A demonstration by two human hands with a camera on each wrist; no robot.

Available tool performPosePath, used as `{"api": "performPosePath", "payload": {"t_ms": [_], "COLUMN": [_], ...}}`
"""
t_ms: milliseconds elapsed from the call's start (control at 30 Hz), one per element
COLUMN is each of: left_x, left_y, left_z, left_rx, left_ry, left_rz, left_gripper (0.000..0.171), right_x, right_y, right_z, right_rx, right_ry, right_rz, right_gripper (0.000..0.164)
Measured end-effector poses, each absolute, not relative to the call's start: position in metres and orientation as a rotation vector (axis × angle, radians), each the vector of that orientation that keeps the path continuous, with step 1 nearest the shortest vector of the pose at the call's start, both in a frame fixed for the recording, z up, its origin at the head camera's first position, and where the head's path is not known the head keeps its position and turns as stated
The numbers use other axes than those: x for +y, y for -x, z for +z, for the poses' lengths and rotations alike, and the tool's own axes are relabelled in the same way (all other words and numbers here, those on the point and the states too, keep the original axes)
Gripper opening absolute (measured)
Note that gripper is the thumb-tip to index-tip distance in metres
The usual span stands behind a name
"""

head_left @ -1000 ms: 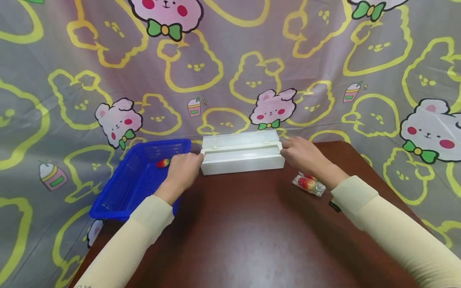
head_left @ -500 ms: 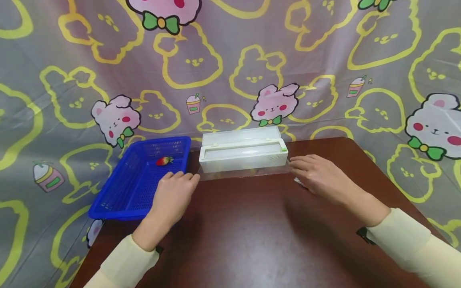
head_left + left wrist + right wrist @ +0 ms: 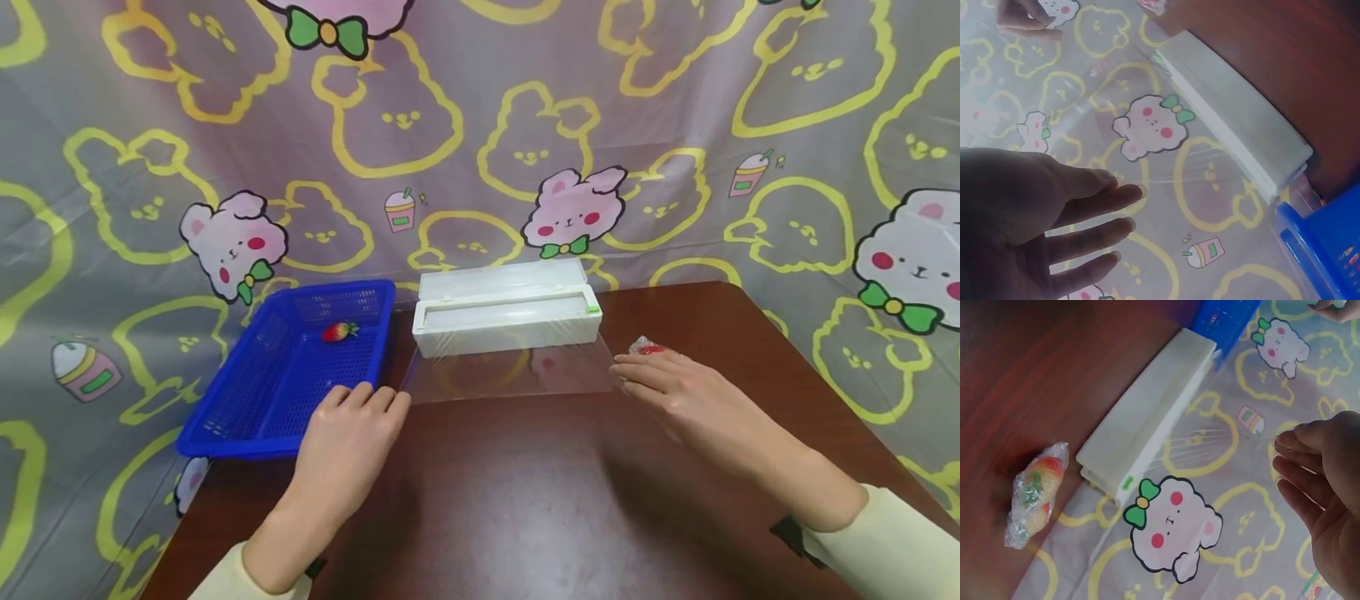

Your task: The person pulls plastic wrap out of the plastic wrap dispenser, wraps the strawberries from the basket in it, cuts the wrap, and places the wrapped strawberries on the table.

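A clear sheet of cling film (image 3: 510, 371) stretches toward me from a white cling film dispenser (image 3: 495, 337), whose lid (image 3: 502, 281) stands raised at the back. My left hand (image 3: 348, 446) pinches the film's near left corner between thumb and forefinger; its other fingers spread loosely in the left wrist view. At the near right corner, my right hand (image 3: 697, 408) pinches the film with thumb and fingertips. Fine creases run through the film toward each hand. Partly behind my right hand lies a film-wrapped bundle of strawberries (image 3: 1038, 494), on the table beside the dispenser.
To the left stands a blue plastic basket (image 3: 193, 429) with one bare strawberry (image 3: 340, 332) in it, close to my left hand. A patterned curtain (image 3: 465, 125) hangs right behind the brown table (image 3: 517, 500).
Both hands have moved from the dispenser's ends toward me and slightly apart. The film between them has come out of the dispenser and grown longer.
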State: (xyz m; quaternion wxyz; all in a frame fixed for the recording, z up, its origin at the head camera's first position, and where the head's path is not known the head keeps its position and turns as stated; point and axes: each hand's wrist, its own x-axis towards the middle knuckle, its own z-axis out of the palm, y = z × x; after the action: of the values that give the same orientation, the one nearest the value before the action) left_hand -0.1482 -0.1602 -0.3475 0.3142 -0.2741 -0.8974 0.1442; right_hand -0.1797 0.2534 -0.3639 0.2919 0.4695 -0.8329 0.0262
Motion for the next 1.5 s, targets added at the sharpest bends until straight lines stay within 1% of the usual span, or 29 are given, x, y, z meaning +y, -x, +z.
{"api": "performPosePath", "payload": {"t_ms": [133,200,300,333,433,467,500,567,667,800,933,1100,1300,1500], "left_x": [-0.160,-0.159,-0.160,-0.160,-0.160,-0.159,-0.158,-0.156,-0.154,-0.154,-0.158,-0.161,-0.168,-0.174], "left_y": [0.136,0.131,0.129,0.130,0.134,0.136,0.139,0.143,0.153,0.166,0.173,0.173,0.166,0.159], "left_z": [-0.352,-0.356,-0.367,-0.371,-0.386,-0.391,-0.396,-0.407,-0.424,-0.443,-0.456,-0.460,-0.454,-0.450], "left_rx": [-2.360,-2.380,-2.391,-2.406,-2.433,-2.448,-2.465,-2.485,-2.495,-2.548,-2.652,-2.716,-2.723,-2.744], "left_ry": [0.751,0.806,0.949,0.999,1.120,1.144,1.161,1.191,1.235,1.257,1.239,1.221,1.233,1.249], "left_rz": [0.366,0.362,0.340,0.336,0.324,0.327,0.325,0.311,0.284,0.252,0.214,0.142,0.050,-0.024], "left_gripper": [0.019,0.020,0.014,0.014,0.013,0.013,0.011,0.008,0.005,0.006,0.008,0.009,0.018,0.019], "right_x": [0.255,0.255,0.256,0.256,0.254,0.253,0.252,0.250,0.250,0.251,0.249,0.249,0.252,0.257], "right_y": [0.169,0.164,0.162,0.161,0.164,0.165,0.166,0.169,0.175,0.183,0.189,0.187,0.181,0.173], "right_z": [-0.366,-0.370,-0.382,-0.387,-0.404,-0.410,-0.417,-0.430,-0.450,-0.471,-0.483,-0.486,-0.482,-0.477], "right_rx": [-2.229,-2.242,-2.244,-2.255,-2.339,-2.390,-2.436,-2.511,-2.525,-2.511,-2.523,-2.547,-2.620,-2.659], "right_ry": [-1.275,-1.305,-1.363,-1.371,-1.390,-1.381,-1.371,-1.363,-1.361,-1.370,-1.396,-1.408,-1.380,-1.373], "right_rz": [0.064,0.043,0.010,-0.010,-0.013,-0.007,-0.009,0.013,0.027,0.025,0.014,0.029,0.053,0.060], "right_gripper": [0.060,0.060,0.024,0.019,0.022,0.013,0.009,0.021,0.017,0.007,0.007,0.005,0.005,0.019]}}
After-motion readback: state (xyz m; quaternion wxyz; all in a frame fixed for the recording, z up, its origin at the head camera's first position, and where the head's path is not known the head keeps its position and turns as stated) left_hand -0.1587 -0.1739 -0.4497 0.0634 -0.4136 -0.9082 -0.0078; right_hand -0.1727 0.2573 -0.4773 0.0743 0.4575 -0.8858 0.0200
